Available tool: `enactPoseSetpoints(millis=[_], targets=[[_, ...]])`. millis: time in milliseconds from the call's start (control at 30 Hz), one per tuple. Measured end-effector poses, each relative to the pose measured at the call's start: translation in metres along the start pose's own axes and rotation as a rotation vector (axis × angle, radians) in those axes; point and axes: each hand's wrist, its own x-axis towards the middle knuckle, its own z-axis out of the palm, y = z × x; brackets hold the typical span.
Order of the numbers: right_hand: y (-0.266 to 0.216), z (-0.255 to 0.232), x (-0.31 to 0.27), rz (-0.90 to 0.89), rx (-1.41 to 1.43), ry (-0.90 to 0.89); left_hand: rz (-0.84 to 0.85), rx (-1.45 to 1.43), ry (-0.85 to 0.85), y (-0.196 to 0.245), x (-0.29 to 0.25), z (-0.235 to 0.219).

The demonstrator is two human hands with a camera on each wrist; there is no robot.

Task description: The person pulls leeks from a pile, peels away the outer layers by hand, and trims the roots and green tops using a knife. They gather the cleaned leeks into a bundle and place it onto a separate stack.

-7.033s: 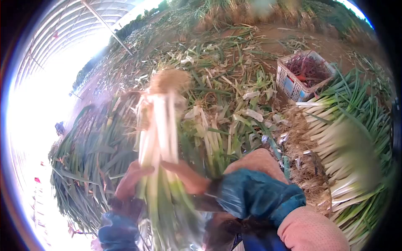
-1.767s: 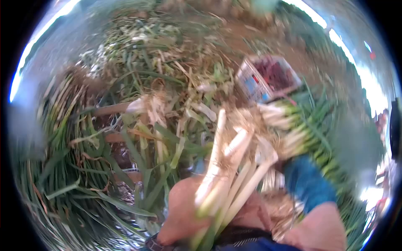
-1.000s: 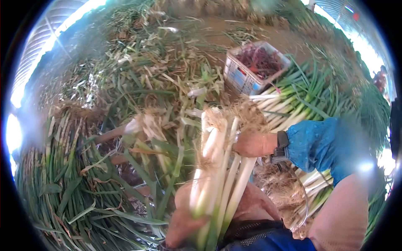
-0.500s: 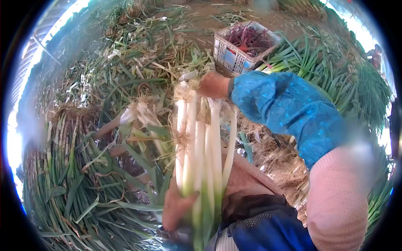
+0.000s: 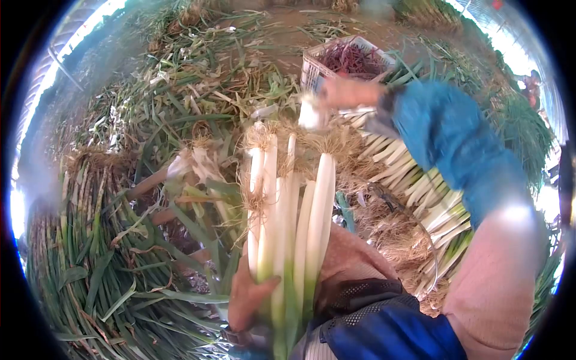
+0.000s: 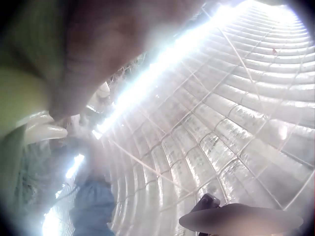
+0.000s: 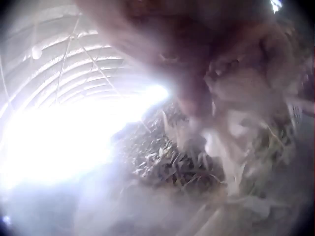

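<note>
My left hand (image 5: 251,295) grips a bunch of large green onions (image 5: 288,222) around their green part, low in the head view. Their white stalks point up and away, with tan roots on some of the ends. The rightmost stalk (image 5: 321,207) looks smooth and white. Up and to the right, my right hand (image 5: 351,93) is blurred, apart from the bunch and in front of the crate. A pale piece of onion peel (image 5: 311,113) hangs at its fingertips; white strips (image 7: 211,142) show there in the right wrist view too.
A plastic crate (image 5: 311,71) with reddish-purple strings stands at the back. Rows of white-stalked onions (image 5: 414,180) lie on the right, roots inward. A dark green heap (image 5: 90,264) fills the left. Trimmed leaves (image 5: 198,90) litter the ground ahead.
My right hand has moved from the bunch's root ends up and right towards the crate, carrying a pale piece. The left hand keeps its grip on the bunch, which has hardly shifted since half a second ago.
</note>
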Motion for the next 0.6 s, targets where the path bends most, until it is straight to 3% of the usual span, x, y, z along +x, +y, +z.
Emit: enactPoseSetpoints(millis=[33, 133, 167, 200, 267, 333, 433, 500, 600], targets=[[-0.010, 0.026, -0.022, -0.089, 0.024, -0.039, 0.010, 0.006, -0.009, -0.001, 0.000, 0.000], [0.002, 0.088, -0.036, -0.093, -0.121, 0.124, 0.004, 0.031, -0.039, -0.005, 0.001, -0.003], [0.008, 0.084, -0.016, 0.060, -0.244, 0.075, -0.015, 0.039, -0.053, -0.008, 0.002, -0.004], [0.028, 0.066, -0.009, -0.189, -0.319, 0.278, -0.027, 0.044, -0.061, -0.009, 0.002, -0.004], [0.032, 0.033, -0.002, -0.316, -0.418, 0.450, 0.024, 0.059, -0.029, -0.008, 0.002, -0.003], [0.004, 0.015, 0.018, -0.081, -0.462, 0.348, 0.054, 0.043, -0.009, -0.015, 0.002, 0.000], [-0.066, 0.039, -0.018, -0.047, -0.323, -0.231, -0.054, -0.001, -0.015, -0.002, 0.002, -0.001], [-0.065, 0.089, -0.013, -0.153, -0.303, -0.288, -0.032, 0.068, -0.030, -0.001, 0.003, 0.000], [0.000, 0.106, 0.042, -0.035, -0.746, -0.026, -0.031, 0.152, -0.057, 0.008, 0.001, 0.002]])
